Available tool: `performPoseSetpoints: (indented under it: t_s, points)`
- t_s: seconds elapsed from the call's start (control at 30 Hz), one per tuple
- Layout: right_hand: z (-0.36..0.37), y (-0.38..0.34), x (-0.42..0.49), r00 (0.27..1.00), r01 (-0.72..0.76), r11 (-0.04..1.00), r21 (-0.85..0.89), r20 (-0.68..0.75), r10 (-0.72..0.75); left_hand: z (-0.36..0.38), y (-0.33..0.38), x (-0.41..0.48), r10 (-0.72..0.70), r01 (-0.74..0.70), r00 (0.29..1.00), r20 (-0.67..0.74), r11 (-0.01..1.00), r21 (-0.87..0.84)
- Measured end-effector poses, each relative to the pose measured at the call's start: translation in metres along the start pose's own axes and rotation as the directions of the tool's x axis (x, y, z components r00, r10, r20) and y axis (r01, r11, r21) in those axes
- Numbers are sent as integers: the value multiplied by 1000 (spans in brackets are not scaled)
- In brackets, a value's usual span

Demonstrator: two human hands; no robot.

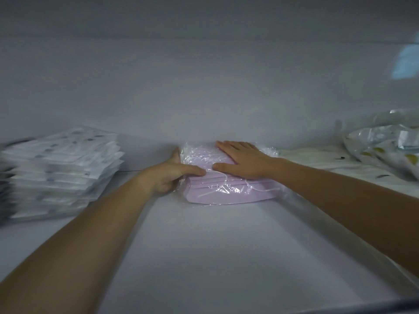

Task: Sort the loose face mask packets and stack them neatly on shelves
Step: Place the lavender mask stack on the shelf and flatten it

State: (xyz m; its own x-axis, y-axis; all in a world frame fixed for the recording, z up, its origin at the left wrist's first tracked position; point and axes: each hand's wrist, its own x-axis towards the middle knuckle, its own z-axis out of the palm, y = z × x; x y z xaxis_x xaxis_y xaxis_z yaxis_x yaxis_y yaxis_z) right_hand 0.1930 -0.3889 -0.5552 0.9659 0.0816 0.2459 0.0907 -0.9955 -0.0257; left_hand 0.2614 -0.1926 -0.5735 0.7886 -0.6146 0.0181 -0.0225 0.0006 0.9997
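A clear plastic packet of pink face masks (224,191) lies on the white shelf (215,257), close to the back wall. My left hand (171,175) holds the packet's left edge, thumb laid on top and fingers along its side. My right hand (241,160) lies flat on top of the packet with straight fingers, pressing it down. A neat stack of white patterned mask packets (61,171) stands on the shelf to the left, apart from the pink packet.
Loose packets with green and yellow prints (383,155) lie in a heap at the right end of the shelf. The white back wall (204,87) rises just behind the pink packet. Bare shelf stretches between my forearms.
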Motion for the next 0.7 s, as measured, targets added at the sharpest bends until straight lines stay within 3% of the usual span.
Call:
performPoseSetpoints:
  t_s: [0.17,0.3,0.43,0.5,0.6,0.7]
  points:
    - [-7,3,4,998,14,999,49,57,-17,2,5,-3,-41,41,999,-1,998,-40]
    - [-21,2,8,1000,-22,997,76,0,22,1,7,-1,-46,45,999,-8,991,-123]
    - [-33,18,-4,991,-129,981,145,35,126,0,5,1,-127,117,988,-84,987,-108]
    - [-34,30,-18,985,-160,968,194,91,144,2,5,1,-89,85,990,-110,996,-38]
    - [-29,37,-32,979,-158,988,-4,128,157,2,10,0,-62,77,995,-84,980,181]
    - [-34,31,-23,993,-91,967,-240,52,107,-1,18,-4,-133,153,988,-83,934,324]
